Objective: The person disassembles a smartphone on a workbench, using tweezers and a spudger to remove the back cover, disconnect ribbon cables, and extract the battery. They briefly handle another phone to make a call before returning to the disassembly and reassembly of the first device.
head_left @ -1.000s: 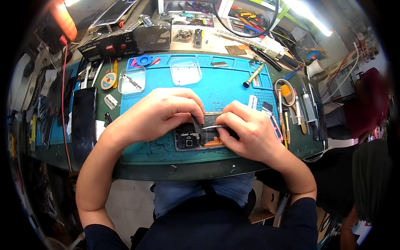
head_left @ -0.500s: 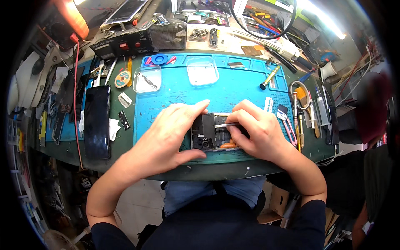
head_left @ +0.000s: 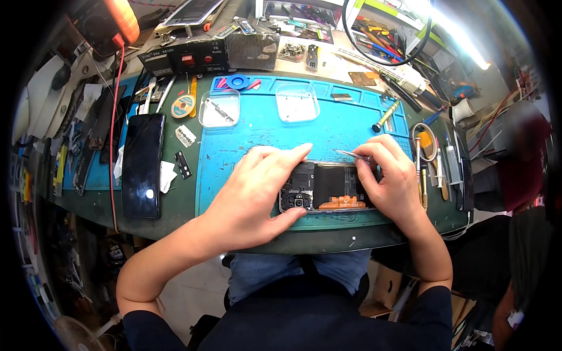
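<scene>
An opened phone (head_left: 328, 181) with camera module, dark interior and orange flex strip lies on the blue silicone mat (head_left: 246, 146). My left hand (head_left: 257, 196) grips the phone's left end, thumb at the lower edge and forefinger at the upper. My right hand (head_left: 386, 178) is closed on silver tweezers (head_left: 346, 153), held over the phone's upper right with tips pointing left. Two clear plastic boxes (head_left: 297, 103) (head_left: 219, 108) sit behind, with small parts in them.
A black phone (head_left: 142, 167), razor blade (head_left: 185, 136) and solder-wick spool (head_left: 182, 106) lie left. A screwdriver (head_left: 385, 117), tape roll (head_left: 426, 141) and syringe (head_left: 452, 162) lie right. A power supply (head_left: 175, 61) stands behind. Another person (head_left: 521, 158) is at far right.
My left fingers have gone from a pinch over the phone to spanning its left end. The tweezers in my right hand have risen toward the upper right, uncovering more of the phone's interior.
</scene>
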Demonstrator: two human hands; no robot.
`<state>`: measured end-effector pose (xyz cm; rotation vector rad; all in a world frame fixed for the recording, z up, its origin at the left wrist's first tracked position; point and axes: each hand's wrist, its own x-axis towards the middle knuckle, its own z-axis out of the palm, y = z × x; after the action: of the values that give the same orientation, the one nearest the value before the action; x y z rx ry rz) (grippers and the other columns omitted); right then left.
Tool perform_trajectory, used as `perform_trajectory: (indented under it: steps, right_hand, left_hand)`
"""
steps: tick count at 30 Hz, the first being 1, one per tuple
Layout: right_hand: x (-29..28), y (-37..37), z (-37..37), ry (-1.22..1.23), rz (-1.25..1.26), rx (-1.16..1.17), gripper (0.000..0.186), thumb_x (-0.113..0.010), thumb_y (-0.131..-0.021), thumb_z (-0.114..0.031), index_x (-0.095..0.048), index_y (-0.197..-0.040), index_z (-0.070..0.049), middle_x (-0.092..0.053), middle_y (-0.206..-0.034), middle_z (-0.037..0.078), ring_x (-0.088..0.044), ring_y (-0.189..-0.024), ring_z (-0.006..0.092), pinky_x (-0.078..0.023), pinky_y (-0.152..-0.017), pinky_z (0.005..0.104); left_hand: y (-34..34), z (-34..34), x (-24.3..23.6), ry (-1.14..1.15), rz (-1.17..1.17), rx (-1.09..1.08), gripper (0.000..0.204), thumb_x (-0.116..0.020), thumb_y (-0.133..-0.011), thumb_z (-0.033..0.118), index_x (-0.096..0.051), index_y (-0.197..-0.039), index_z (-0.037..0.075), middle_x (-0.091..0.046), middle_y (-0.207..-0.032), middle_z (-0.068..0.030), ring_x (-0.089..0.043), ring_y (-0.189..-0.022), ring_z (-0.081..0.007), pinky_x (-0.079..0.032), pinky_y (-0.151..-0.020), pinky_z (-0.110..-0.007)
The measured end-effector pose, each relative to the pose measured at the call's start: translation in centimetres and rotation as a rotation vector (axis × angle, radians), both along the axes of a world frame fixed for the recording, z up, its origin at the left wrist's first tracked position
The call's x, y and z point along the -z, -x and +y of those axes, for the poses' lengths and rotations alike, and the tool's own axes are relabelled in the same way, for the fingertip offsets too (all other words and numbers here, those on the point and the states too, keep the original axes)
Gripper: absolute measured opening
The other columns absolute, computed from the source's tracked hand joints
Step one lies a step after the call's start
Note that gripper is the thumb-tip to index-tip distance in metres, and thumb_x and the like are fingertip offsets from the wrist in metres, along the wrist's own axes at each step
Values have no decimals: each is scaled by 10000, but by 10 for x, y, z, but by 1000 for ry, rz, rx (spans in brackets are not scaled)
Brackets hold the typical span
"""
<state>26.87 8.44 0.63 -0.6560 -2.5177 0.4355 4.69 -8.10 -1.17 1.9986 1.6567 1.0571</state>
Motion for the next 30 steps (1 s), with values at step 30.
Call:
perform_trajectory:
  steps: [30]
  right_hand:
    - [4,-35,-3,-162,-143,184,135,-718,-943,-121,-695,-1038,-27,-667,-907,113,-672,-799,325,-538,-695,417]
  left_hand:
    - [-14,4,2,-254,276,-89,974,-882,-685,208,-451,-1528,-21,-681,-1107,-148,-657,-1013,-320,-566,-889,-403]
